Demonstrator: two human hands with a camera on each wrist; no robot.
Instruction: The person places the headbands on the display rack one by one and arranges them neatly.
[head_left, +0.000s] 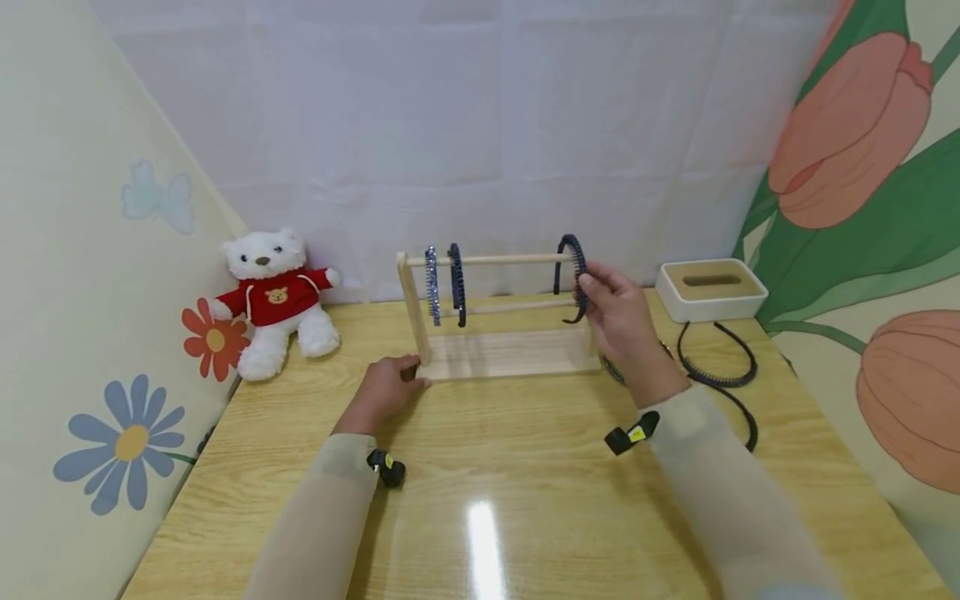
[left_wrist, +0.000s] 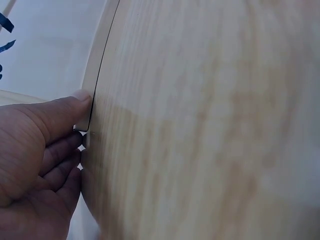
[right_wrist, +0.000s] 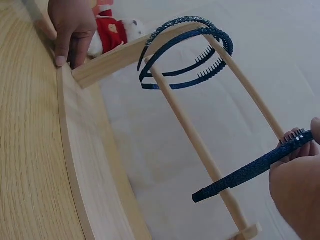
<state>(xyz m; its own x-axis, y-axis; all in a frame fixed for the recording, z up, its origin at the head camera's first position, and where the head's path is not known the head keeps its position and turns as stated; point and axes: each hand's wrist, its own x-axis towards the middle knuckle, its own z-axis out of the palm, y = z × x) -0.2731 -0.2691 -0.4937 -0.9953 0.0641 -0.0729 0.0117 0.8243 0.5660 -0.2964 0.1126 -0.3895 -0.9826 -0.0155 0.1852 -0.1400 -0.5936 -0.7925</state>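
Note:
A wooden rack point(head_left: 517, 357) with two horizontal rods stands towards the back of the table. My left hand point(head_left: 384, 390) grips the left end of its base, with the thumb on the upper side. At the rack's right end, my right hand point(head_left: 621, 310) pinches a dark blue toothed headband point(head_left: 581, 271). That headband spans the rods in the right wrist view, its lower tip point(right_wrist: 202, 195) crossing the lower rod. Near the left upright hang a glittery headband point(head_left: 432, 283) and a dark headband point(head_left: 457, 283), side by side.
Several dark headbands point(head_left: 731, 382) lie on the table at the right, one partly hidden behind my right hand. A white tissue box point(head_left: 712, 307) with a wooden top stands at the back right. A white teddy bear point(head_left: 279, 296) in a red top sits at the back left.

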